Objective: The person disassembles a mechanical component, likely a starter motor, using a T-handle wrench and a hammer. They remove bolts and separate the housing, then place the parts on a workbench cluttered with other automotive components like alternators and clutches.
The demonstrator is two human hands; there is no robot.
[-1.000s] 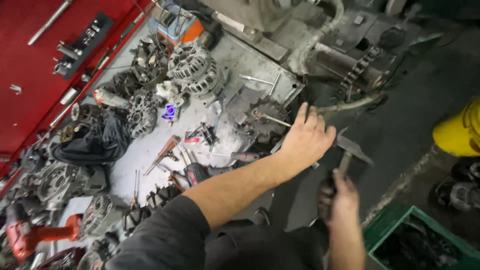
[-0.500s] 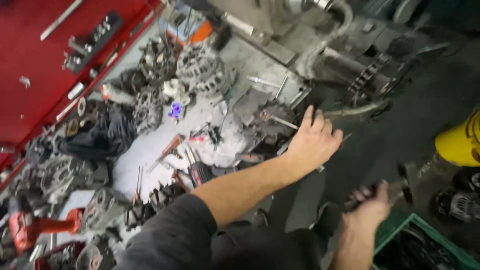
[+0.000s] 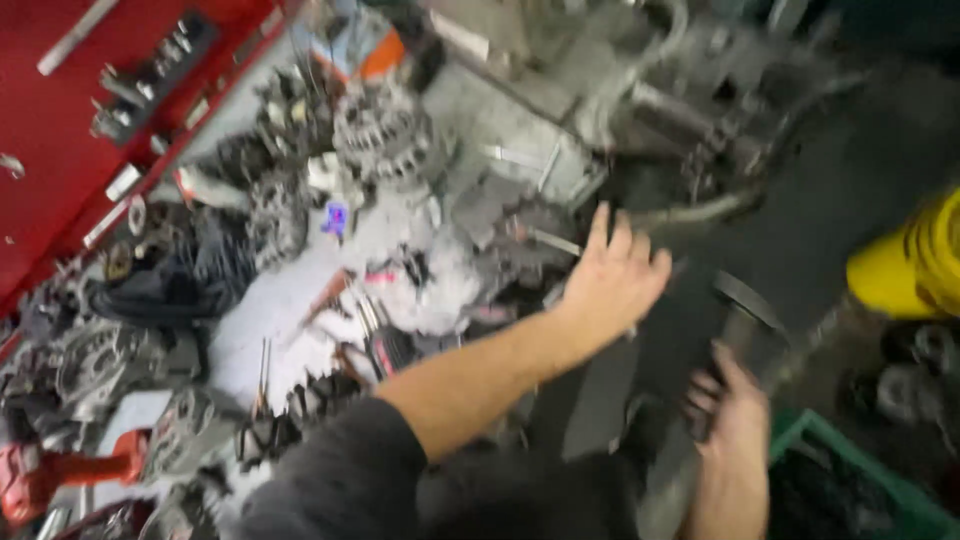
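My left hand (image 3: pixel 612 280) lies palm down with fingers spread on a dark metal part (image 3: pixel 530 255) at the edge of a cluttered workbench (image 3: pixel 290 300). It grips nothing. My right hand (image 3: pixel 732 410) is lower right, closed around the handle of a hammer (image 3: pixel 745 305). The hammer's head points up, just right of my left hand and apart from it. The frame is blurred, so what lies under my left palm is unclear.
Several alternators (image 3: pixel 385 135) and loose parts cover the bench. A red tool panel (image 3: pixel 70 90) stands at the left, a red power tool (image 3: pixel 50 475) lower left. A yellow container (image 3: pixel 915 265) and a green crate (image 3: pixel 860 480) sit at the right, heavy machinery (image 3: pixel 690 100) behind.
The hammer swung out to the lower right and has come back up beside my left hand. My left hand stayed on the part. The view drifted slightly.
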